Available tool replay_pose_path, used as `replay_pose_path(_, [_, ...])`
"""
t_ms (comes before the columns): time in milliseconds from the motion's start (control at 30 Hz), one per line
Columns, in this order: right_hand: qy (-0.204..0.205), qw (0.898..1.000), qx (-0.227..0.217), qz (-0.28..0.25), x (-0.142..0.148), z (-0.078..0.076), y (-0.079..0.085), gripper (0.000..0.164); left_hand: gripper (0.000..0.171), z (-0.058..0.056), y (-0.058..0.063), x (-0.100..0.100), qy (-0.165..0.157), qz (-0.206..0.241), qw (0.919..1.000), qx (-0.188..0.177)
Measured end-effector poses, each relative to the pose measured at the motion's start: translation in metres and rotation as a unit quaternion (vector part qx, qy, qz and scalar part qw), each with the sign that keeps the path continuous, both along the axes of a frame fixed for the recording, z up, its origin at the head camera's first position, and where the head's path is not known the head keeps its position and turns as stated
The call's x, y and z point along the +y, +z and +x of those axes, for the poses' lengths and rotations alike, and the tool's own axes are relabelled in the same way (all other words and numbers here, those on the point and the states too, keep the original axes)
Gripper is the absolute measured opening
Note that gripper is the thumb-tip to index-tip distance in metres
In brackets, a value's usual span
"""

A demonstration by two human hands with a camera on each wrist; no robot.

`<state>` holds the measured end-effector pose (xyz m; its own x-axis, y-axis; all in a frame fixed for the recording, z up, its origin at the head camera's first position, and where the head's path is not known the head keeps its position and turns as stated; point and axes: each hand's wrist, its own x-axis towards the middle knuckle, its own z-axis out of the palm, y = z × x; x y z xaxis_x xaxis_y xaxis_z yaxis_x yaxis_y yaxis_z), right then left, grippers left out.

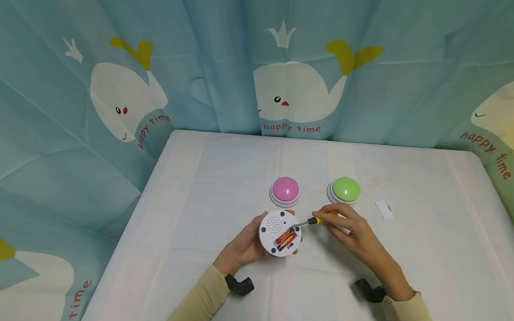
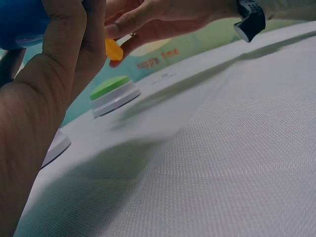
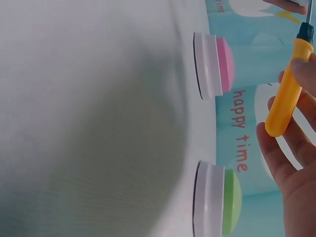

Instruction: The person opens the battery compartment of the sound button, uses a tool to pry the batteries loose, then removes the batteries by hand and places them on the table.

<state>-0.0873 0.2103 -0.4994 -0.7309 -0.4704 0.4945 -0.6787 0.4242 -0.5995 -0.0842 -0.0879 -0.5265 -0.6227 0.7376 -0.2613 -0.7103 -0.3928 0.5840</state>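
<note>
My left hand (image 1: 249, 242) grips a round white push-button unit (image 1: 272, 224), its underside turned up. Two red-and-black batteries (image 1: 286, 239) lie in its open compartment, beside speaker holes and dark feet. The blue dome (image 2: 22, 22) of this unit faces down in the left wrist view. My right hand (image 1: 352, 232) holds a screwdriver (image 3: 285, 101) with a yellow handle between thumb and fingers. The metal shaft (image 1: 301, 224) reaches to the upper end of the batteries; whether the tip touches them I cannot tell.
A pink button (image 1: 285, 189) on a white base stands just behind the held unit. To its right is a green button (image 1: 346, 190), behind my right hand. A small white piece (image 1: 384, 209) lies further right on the white table (image 1: 212, 187). A whale-print curtain (image 1: 217, 81) hangs behind.
</note>
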Motion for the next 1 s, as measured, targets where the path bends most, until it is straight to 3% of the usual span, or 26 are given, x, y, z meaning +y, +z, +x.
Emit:
replay_pose_path(600, [-0.004,0.999,-0.021,-0.030,-0.0068,0.0028,-0.0054,0.051,0.058,-0.0004,-0.0008,0.0010,-0.002,0.007,0.9998,0.021])
replay_pose_path(1000, [-0.048,0.998,-0.017,-0.021,-0.0030,0.0094,-0.0088,0.054,0.059,-0.0002,-0.0021,0.0009,0.006,0.000,1.0000,0.007])
